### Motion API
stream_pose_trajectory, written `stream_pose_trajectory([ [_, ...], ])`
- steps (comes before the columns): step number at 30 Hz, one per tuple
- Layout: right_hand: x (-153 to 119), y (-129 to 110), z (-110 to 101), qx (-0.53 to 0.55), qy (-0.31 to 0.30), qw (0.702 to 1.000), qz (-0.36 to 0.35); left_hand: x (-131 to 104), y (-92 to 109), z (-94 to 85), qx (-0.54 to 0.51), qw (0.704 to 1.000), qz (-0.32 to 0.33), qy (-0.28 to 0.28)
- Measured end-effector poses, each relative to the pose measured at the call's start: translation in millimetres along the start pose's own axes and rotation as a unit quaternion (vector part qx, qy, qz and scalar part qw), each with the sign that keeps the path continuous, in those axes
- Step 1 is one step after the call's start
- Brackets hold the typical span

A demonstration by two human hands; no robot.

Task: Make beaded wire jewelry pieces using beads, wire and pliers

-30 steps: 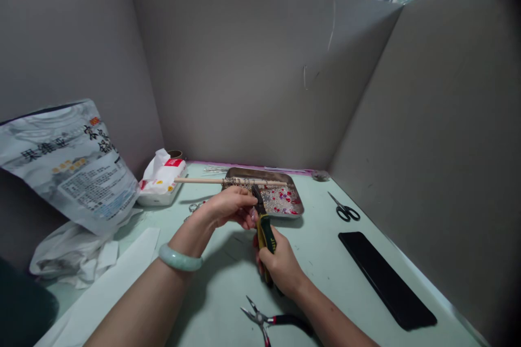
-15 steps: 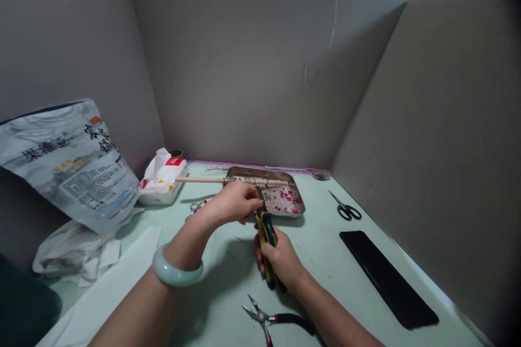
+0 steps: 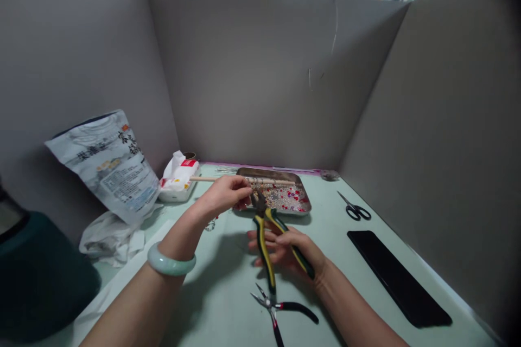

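My right hand (image 3: 291, 249) holds combination pliers (image 3: 265, 254) with green and yellow handles, which are spread apart. The pliers' dark jaws point away from me, close to the fingertips of my left hand (image 3: 230, 193). Those fingers are pinched together, and whatever is between them is too small or hidden to name. Just beyond them a metal tray (image 3: 302, 212) holds many small clear, red and purple beads. Across the tray lies a wooden stick (image 3: 203, 178). Below my left hand a small beaded piece (image 3: 210, 225) rests on the table.
Smaller pliers (image 3: 268, 302) with black and red handles lie in front. Scissors (image 3: 354, 210) and a long black case (image 3: 396, 276) are at right. On the left are a tissue pack (image 3: 179, 184), a grey-white pouch (image 3: 109, 165) and crumpled white cloth (image 3: 114, 241). Grey panels (image 3: 252, 76) enclose the table.
The plier handles, close together before, are now spread, and my right hand has loosened around them. My left fingers have shifted slightly left of the jaws. The camera view has moved a little.
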State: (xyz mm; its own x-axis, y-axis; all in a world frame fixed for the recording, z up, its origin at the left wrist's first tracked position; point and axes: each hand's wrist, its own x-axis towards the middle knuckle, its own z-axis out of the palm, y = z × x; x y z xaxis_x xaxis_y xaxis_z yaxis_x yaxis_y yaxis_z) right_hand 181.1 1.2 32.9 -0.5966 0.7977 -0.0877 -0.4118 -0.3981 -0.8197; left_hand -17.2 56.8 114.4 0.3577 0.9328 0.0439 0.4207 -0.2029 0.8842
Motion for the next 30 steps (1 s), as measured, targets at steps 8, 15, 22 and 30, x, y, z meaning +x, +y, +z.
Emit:
stream_pose_trajectory([
  [8, -7.1, -42.0, -34.5, -0.564, 0.401, 0.708, -0.141, -45.4, -35.2, 20.8, 0.193, 0.976, -0.095, 0.023],
  [15, -20.2, -55.8, -81.0, -0.675, 0.489, 0.55, 0.057, -58.7, -58.6, 55.6, 0.306, 0.946, -0.09, 0.064],
  [22, -12.0, -36.8, -85.0, -0.714, 0.459, 0.517, 0.109, -58.4, -66.1, 69.2, 0.389, 0.913, -0.088, 0.081],
  [30, -9.2, -36.9, -81.5, -0.743, 0.446, 0.488, 0.11, -61.7, -63.5, 76.7, 0.388, 0.918, -0.05, 0.068],
])
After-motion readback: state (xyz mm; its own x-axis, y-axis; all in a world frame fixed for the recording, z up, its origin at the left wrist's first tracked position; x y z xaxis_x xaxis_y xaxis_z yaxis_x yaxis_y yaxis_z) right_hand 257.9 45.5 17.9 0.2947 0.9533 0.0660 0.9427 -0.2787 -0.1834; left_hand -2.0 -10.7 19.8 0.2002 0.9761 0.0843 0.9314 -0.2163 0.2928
